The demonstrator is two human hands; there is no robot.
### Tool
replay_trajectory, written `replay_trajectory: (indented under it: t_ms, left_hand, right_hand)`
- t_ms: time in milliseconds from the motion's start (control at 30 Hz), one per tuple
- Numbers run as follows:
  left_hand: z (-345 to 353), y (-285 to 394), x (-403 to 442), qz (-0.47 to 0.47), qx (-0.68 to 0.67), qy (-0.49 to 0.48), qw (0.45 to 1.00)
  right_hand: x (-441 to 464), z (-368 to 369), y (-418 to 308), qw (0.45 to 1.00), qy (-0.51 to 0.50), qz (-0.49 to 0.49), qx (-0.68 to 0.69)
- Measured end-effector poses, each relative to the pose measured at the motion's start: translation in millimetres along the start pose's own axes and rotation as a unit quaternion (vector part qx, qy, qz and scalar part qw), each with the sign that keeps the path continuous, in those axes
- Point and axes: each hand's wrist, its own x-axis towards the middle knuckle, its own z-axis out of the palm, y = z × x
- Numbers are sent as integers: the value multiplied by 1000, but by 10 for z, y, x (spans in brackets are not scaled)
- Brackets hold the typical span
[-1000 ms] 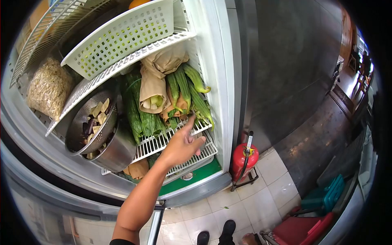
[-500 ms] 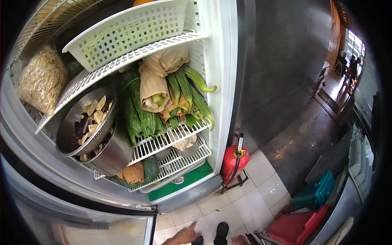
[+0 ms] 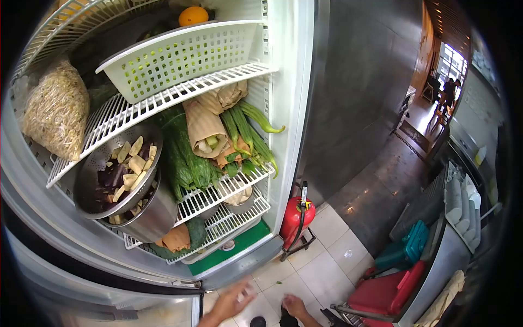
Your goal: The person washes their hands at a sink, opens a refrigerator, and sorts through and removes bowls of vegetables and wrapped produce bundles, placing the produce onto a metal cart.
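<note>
**At the open fridge (image 3: 293, 87): contents and surroundings**

Fridge: stood to the left, running from near to far, its glass door (image 3: 131, 310) at near left.

Left hand (image 3: 231, 301): mine, blurred, fingers parted and released, just beside the door's edge and near the fridge's metal sill (image 3: 239, 268); I could not tell whether it touched either.

Right hand (image 3: 295, 305): mine, to the right of the left one, fingers curled inward over the tiled floor (image 3: 305, 272); I could not tell whether they gripped anything.

Upper shelf (image 3: 144, 106): white perforated basket (image 3: 180, 62); orange round item (image 3: 193, 16) beyond it; at far left, a clear bag of pale shreds (image 3: 57, 109).

Middle shelf (image 3: 199, 200): left, a tilted colander (image 3: 91, 204) of purple-and-cream cut pieces (image 3: 131, 177), set over a steel pot (image 3: 155, 212); then long green vegetables (image 3: 188, 161), a brown paper wrap (image 3: 202, 128), and ridged green pods (image 3: 253, 128) at right.

Lower rack (image 3: 231, 220): brown paper bundle (image 3: 175, 238), left; metal bowl (image 3: 239, 200), right.

Outside, right of the fridge: red fire extinguisher (image 3: 294, 215) on a stand; teal container (image 3: 406, 248) farther right.
</note>
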Motion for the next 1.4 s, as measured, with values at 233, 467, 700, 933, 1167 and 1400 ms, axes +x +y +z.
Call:
replay_trajectory:
  t_ms: [233,467,700,933,1167,1400]
  left_hand:
    - [-1330,1431,1438,350,265,227,869]
    - [-1435,1830,2464,304,429,122,842]
    - [-1541,2004,2528,231,523,69,818]
    - [-1335,2014,2655,138,554,141,809]
    - [-1502,1915,2583,189,492,202,826]
    - [-1599,1878,2531,198,509,165,821]
  right_hand:
    - [763,-1897,-3535,906,214,-291,221]
    - [1199,-2381,-4751,877,205,-320,293]
    - [1191,-2245,-4818,845,114,-383,354]
    - [1285,-2486,-4804,860,153,-400,277]
    - [1415,-2657,-5107,832,304,-463,-2]
    - [1669,-2565,-5619,846,344,-381,-146]
